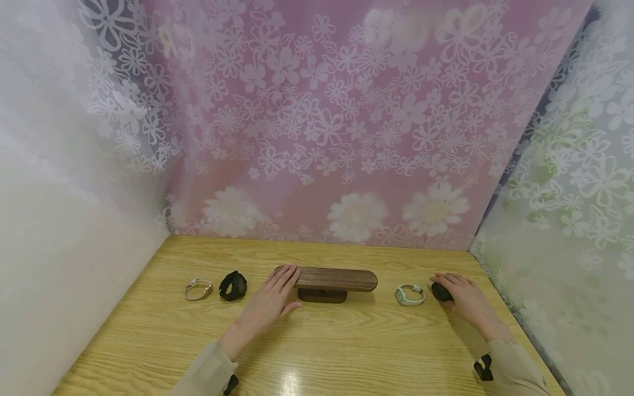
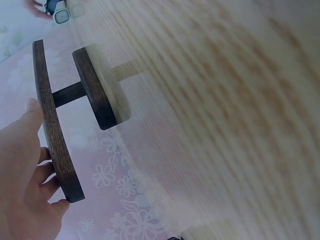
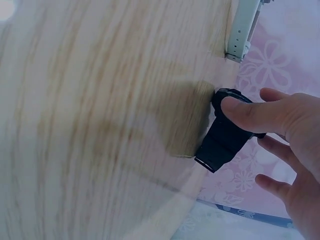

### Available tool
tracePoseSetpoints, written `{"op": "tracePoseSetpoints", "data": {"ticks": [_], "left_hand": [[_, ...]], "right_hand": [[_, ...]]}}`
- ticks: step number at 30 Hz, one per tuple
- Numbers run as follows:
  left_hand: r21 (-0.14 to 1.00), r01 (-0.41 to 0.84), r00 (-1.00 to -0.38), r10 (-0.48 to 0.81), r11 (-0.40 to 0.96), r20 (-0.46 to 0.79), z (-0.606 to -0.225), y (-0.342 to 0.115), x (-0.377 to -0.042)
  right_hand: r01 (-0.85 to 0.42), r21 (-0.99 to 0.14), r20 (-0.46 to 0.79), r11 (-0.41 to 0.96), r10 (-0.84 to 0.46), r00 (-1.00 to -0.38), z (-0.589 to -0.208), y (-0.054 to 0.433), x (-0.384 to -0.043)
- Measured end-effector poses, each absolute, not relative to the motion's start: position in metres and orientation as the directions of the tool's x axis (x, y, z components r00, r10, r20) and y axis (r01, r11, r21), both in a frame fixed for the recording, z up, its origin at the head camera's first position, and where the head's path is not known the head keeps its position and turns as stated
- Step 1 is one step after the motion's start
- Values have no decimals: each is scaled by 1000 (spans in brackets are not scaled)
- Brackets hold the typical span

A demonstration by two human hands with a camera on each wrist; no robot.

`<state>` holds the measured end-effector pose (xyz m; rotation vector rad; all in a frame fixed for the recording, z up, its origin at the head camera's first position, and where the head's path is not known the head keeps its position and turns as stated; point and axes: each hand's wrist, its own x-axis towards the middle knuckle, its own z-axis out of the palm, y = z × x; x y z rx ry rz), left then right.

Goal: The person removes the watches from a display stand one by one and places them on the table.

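Observation:
Near the middle of the table, a dark wooden T-shaped stand has a long rounded bar on a short post and base. My left hand grips the bar's left end, fingers over its far edge and thumb toward the front; the bar hides part of the fingers in the left wrist view. At the right, my right hand pinches a black wristwatch, thumb on its case and strap hanging down close to the tabletop. Just left of that hand lies a pale green wristwatch.
Left of the stand, a second black watch and a slim light-coloured watch rest on the wood-grain table. A pink floral curtain hangs along the back edge, with a pale floral one at the right side.

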<state>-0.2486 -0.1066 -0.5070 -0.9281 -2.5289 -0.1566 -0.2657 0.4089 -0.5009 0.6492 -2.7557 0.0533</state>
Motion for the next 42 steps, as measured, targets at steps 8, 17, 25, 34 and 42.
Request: {"op": "tracePoseSetpoints", "data": {"ticks": [8, 17, 25, 34, 42], "left_hand": [[-30, 634, -690, 582, 773, 431, -508, -107, -249], [-14, 629, -705, 578, 777, 411, -508, -106, -248], [-9, 632, -705, 579, 775, 409, -507, -106, -248], [-19, 640, -688, 584, 768, 430, -507, -106, -248], [-41, 650, -659, 589, 759, 468, -508, -107, -249]], "right_hand": [[-432, 31, 317, 901, -418, -851, -497, 408, -266], [-427, 34, 346, 904, -411, -843, -492, 394, -263], [-464, 48, 454, 885, -433, -779, -490, 375, -262], [-501, 19, 470, 865, -450, -759, -489, 350, -265], [-520, -8, 497, 854, -448, -743, -484, 327, -265]]}}
